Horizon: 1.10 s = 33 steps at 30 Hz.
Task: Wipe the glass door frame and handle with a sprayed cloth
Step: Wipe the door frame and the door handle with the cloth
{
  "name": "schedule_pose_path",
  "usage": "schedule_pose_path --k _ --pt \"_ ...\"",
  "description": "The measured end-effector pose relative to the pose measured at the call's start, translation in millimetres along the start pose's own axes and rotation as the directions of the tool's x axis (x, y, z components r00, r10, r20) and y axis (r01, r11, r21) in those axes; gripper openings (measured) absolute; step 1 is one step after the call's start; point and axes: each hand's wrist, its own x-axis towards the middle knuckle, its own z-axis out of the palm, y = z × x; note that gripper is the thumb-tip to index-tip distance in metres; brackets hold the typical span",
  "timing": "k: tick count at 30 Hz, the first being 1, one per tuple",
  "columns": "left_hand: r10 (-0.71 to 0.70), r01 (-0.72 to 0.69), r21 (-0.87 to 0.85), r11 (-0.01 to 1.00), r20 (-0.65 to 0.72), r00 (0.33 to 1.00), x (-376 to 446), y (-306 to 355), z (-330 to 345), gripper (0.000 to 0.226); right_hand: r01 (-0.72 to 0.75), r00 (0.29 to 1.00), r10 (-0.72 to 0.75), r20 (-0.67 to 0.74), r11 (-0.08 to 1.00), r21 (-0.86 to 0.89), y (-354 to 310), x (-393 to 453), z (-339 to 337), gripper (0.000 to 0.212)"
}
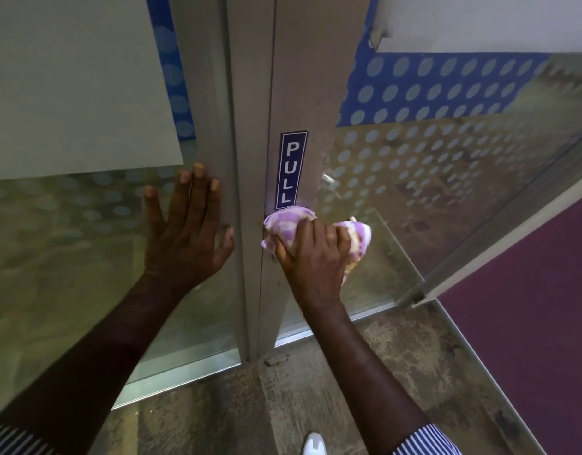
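Observation:
A grey metal door frame (302, 77) runs down the middle, with a blue PULL sticker (291, 170) on it. My right hand (311, 257) grips a purple-and-white cloth (284, 224) and presses it on the frame just below the sticker, wrapped over the spot where the handle sits. A metal handle part (327, 182) shows behind the glass, right of the sticker. My left hand (187, 224) lies flat, fingers spread, on the neighbouring fixed frame post (214, 93) and glass.
Glass panels with frosted dots (430, 142) stand on both sides. A blue dotted band (430, 87) crosses the right panel. Worn concrete floor (315, 389) lies below. Purple carpet (529, 307) fills the right. A white shoe tip (313, 443) shows at the bottom.

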Motion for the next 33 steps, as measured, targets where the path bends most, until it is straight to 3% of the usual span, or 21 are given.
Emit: schedule_pose_path --k 4,8,10,12,16,19,20,22,25,28,30,33 --pt "0.007 -0.007 0.008 1.000 0.001 1.000 -0.1 0.3 -0.1 0.094 0.261 0.964 -0.256 -0.069 0.963 0.062 28.1 -0.5 8.9 0.050" --pt "0.016 -0.016 0.010 1.000 -0.005 1.000 -0.7 -1.2 0.7 0.093 0.533 0.843 -0.513 -0.164 0.839 0.112 59.0 11.2 13.0 0.038" --pt "0.019 -0.019 0.018 1.000 -0.007 1.000 -0.4 -1.8 0.9 0.092 0.593 0.802 -0.571 -0.172 0.795 0.128 69.1 14.7 15.5 0.038" --pt "0.025 -0.024 0.027 0.999 -0.011 1.000 -0.3 -1.9 1.2 0.091 0.587 0.808 -0.568 -0.158 0.798 0.136 73.6 13.9 16.8 0.039" --pt "0.016 -0.015 0.019 1.000 -0.017 1.000 -0.4 -0.6 1.8 0.090 0.341 0.931 -0.364 0.031 0.897 0.281 62.2 -6.9 -7.6 0.061" --pt "0.016 -0.015 0.029 0.999 -0.025 1.000 -1.4 0.5 3.9 0.090 -0.076 0.996 0.045 0.077 0.873 0.481 25.7 -27.6 -31.0 0.053" --pt "0.017 -0.016 0.027 0.999 -0.022 1.000 -1.7 0.7 3.5 0.089 -0.242 0.968 0.240 0.077 0.803 0.545 7.7 -29.3 -32.8 0.048" --pt "0.009 -0.008 0.013 1.000 -0.017 1.000 -2.3 0.6 2.9 0.088 -0.494 0.829 0.541 0.141 0.589 0.639 -30.7 -19.9 -32.7 0.055" --pt "-0.001 0.001 -0.009 1.000 -0.027 1.000 -2.0 0.0 2.1 0.089 -0.679 0.619 0.726 0.299 0.303 0.669 -64.2 7.9 -32.0 0.084" --pt "0.006 -0.006 -0.011 1.000 -0.035 0.999 -1.6 -0.7 2.0 0.090 -0.677 0.520 0.792 0.319 0.154 0.719 -55.2 20.8 -21.4 0.102" --pt "0.005 -0.006 -0.008 1.000 -0.036 0.999 -2.0 -0.5 3.1 0.091 -0.648 0.477 0.820 0.316 0.085 0.757 -42.2 22.7 -15.2 0.100" --pt "0.006 -0.006 -0.005 1.000 -0.037 0.999 -2.6 0.1 4.2 0.092 -0.587 0.320 0.875 0.364 -0.118 0.801 -22.2 34.6 -8.7 0.084"
